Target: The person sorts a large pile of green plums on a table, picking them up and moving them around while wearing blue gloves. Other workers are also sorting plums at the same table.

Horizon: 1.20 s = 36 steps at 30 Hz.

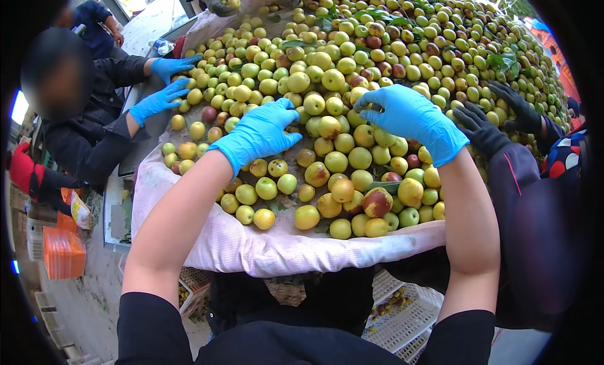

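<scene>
Green-yellow jujubes [335, 162], some blotched red-brown, lie piled on a pink ribbed cloth [302, 254] whose rolled edge runs along the front. My left hand [257, 131], in a blue disposable glove, is palm down over the fruit left of centre. Its thumb and fingers are apart, with no fruit visible between them. To the right, my right hand [413, 119], gloved alike, arches over the heap with bent fingers near a yellowish jujube [359, 96]. A gap shows between its thumb and forefinger. Both palms are hidden from view.
A co-worker's blue-gloved hands [163, 98] touch the pile's left side. Dark-gloved hands [495, 115] of another person are at right, close to my right arm. More gloved hands [219, 1] work at the far edge. Plastic crates [401, 318] stand below; orange baskets [63, 251] stand left.
</scene>
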Available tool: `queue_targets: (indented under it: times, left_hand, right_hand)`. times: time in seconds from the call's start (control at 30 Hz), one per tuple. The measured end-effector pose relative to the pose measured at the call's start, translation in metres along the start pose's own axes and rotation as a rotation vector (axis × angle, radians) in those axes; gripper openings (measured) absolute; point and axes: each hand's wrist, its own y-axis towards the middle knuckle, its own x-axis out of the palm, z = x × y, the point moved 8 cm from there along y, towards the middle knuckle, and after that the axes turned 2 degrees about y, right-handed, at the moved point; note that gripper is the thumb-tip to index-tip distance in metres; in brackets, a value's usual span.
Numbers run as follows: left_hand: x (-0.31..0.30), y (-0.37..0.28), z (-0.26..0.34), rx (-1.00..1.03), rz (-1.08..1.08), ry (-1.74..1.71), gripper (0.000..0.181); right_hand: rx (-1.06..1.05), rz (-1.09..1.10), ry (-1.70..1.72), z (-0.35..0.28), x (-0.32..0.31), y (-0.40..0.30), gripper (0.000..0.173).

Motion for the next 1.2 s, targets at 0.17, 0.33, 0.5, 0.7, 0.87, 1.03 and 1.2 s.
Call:
queue_targets:
  times: [0.17,0.33,0.5,0.7,0.87,1.03,1.2]
  left_hand:
    - [0.024,-0.001,0.01,-0.025,-0.12,0.143,0.033]
    - [0.012,-0.025,-0.074,-0.209,0.087,-0.045,0.014]
    - [-0.038,-0.022,0.038,0.211,0.326,-0.352,0.021]
    - [-0.019,-0.053,0.158,0.498,0.194,-0.001,0.028]
    - [-0.007,-0.065,0.086,0.338,0.165,0.166,0.021]
    - [0.011,-0.088,-0.051,0.011,0.031,-0.597,0.032]
    - [0.012,-0.08,-0.028,-0.047,-0.324,-0.389,0.04]
  right_hand:
    - [-0.035,0.085,-0.063,-0.002,-0.01,-0.004,0.025]
    - [-0.032,0.112,-0.019,0.0,-0.008,0.006,0.027]
    - [-0.004,-0.055,-0.017,0.007,0.0,-0.001,0.029]
    - [0.013,-0.278,-0.198,-0.004,0.023,-0.018,0.066]
    - [-0.017,-0.386,-0.147,-0.009,0.039,-0.016,0.071]
    - [-0.105,-0.365,-0.081,-0.019,0.055,-0.002,0.065]
    - [-0.066,-0.39,-0.082,-0.014,0.051,-0.002,0.061]
